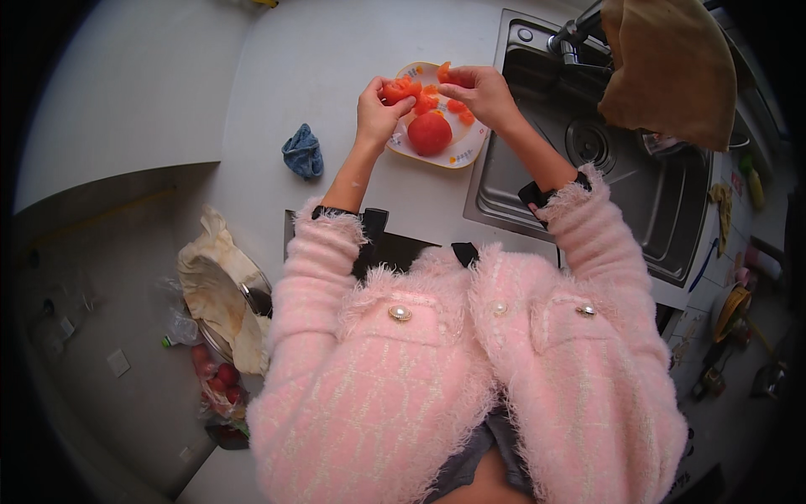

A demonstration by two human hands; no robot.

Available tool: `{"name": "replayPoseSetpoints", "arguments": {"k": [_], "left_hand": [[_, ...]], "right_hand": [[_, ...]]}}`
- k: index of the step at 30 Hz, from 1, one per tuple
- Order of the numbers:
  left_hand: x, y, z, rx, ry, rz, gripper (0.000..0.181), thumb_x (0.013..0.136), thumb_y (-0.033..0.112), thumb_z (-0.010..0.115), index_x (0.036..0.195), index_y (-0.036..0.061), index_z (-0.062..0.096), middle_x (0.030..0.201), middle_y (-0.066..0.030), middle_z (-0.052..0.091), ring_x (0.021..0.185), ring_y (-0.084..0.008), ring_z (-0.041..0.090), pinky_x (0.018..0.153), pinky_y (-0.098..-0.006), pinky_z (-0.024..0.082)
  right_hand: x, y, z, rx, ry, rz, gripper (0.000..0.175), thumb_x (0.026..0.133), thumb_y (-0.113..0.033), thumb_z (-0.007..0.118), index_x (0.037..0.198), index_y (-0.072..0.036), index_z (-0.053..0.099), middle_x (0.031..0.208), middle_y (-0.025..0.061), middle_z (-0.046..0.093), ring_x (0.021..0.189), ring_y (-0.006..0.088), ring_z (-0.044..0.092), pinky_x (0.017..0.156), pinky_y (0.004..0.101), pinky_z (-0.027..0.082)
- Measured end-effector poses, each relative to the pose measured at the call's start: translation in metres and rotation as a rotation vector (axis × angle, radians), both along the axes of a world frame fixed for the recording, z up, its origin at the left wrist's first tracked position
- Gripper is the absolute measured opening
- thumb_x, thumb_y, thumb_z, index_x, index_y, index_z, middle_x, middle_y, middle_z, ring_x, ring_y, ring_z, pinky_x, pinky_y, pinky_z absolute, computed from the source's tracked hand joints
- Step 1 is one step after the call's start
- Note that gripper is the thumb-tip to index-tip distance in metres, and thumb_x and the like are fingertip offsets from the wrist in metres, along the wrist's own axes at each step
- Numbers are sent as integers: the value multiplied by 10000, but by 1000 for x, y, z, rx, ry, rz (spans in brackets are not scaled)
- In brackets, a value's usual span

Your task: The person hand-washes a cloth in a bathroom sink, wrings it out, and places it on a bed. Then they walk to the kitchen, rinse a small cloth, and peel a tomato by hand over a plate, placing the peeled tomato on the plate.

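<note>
My left hand (383, 113) holds a torn chunk of peeled tomato (399, 90) between thumb and fingers, over the left edge of a patterned plate (458, 157). Pinched in my right hand (482, 94) is a smaller tomato piece (444, 72), above the plate's upper right side. A whole-looking red tomato (430, 133) rests on the near part of the plate. Small torn tomato pieces (461, 112) lie to its upper right, below my right hand. Part of the plate is hidden by my hands.
Right of the plate is a stainless steel sink (535, 135) with a faucet (570, 47) and a brown cloth (670, 69) hanging over it. A crumpled blue cloth (303, 152) lies left on the counter. Lower left are a cloth-covered pot (217, 340) and bagged red produce (227, 378).
</note>
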State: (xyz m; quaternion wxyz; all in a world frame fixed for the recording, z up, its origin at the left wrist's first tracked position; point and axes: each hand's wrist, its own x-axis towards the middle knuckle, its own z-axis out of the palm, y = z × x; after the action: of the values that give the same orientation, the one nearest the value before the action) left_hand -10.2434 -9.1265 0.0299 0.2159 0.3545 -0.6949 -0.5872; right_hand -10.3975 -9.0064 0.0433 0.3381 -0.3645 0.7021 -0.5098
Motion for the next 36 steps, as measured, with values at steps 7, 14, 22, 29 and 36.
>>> {"name": "replayPoseSetpoints", "arguments": {"k": [7, 14, 22, 29, 36], "left_hand": [[2, -5, -1, 648, 303, -29, 255, 842, 61, 644, 1045, 12, 497, 1053, -126, 586, 937, -235, 619, 846, -370, 548], [0, -8, 1, 833, 303, -151, 329, 897, 164, 588, 1185, 32, 500, 1133, -90, 564, 1064, -203, 560, 945, -377, 475], [-4, -9, 3, 848, 190, -120, 330, 855, 112, 636, 1128, -35, 525, 1051, -137, 600, 952, -233, 621, 837, -354, 552], [-13, -1, 0, 805, 190, 77, 253, 817, 63, 668, 1016, -49, 559, 954, -151, 620, 848, -245, 648, 740, -341, 583], [-20, 11, 4, 475, 75, 230, 219, 796, 43, 678, 971, -26, 567, 927, -110, 626, 806, -197, 646, 742, -321, 574]], "right_hand": [[5, 0, -9, -30, 110, 39, 385, 726, -148, 740, 1062, 6, 631, 986, 158, 656, 874, 222, 637, 807, 304, 498], [11, -6, -11, -139, -355, 115, 499, 711, -171, 783, 1099, 41, 552, 999, 136, 624, 912, 184, 602, 819, 285, 487], [1, -5, -11, -96, -364, 109, 405, 694, -152, 776, 1006, 33, 595, 881, 84, 625, 799, 141, 592, 754, 253, 481], [13, -11, -23, -33, -316, 14, 181, 726, -135, 744, 797, -2, 643, 733, 26, 609, 675, 86, 555, 630, 221, 454], [25, -12, -22, 37, -97, -95, 126, 758, -101, 711, 780, 7, 649, 694, 32, 615, 634, 80, 566, 575, 214, 456]]}}
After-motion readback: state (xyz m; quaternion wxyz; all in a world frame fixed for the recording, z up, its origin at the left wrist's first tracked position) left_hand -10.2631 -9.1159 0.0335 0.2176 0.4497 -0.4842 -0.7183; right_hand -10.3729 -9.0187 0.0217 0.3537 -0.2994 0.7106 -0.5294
